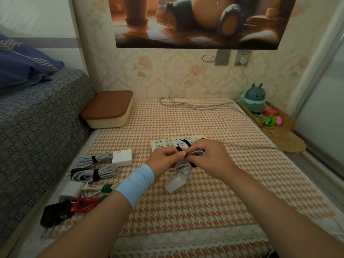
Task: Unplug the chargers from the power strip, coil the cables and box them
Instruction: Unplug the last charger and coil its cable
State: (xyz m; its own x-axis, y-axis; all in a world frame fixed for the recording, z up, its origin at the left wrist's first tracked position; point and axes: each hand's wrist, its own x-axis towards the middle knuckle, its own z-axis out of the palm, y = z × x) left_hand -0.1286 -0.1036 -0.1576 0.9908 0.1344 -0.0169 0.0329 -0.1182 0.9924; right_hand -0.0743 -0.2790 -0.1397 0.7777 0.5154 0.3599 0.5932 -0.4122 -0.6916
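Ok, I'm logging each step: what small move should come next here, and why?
Probably wrap the loose end of the black strap round the white coil and press it closed: left hand and right hand both grip the coil, the strap end sticks up unfastened, the charger dangles below.

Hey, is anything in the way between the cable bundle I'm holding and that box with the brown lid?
Nothing lies on the cloth between the cable bundle and the box, but its brown lid is on, covering the opening.
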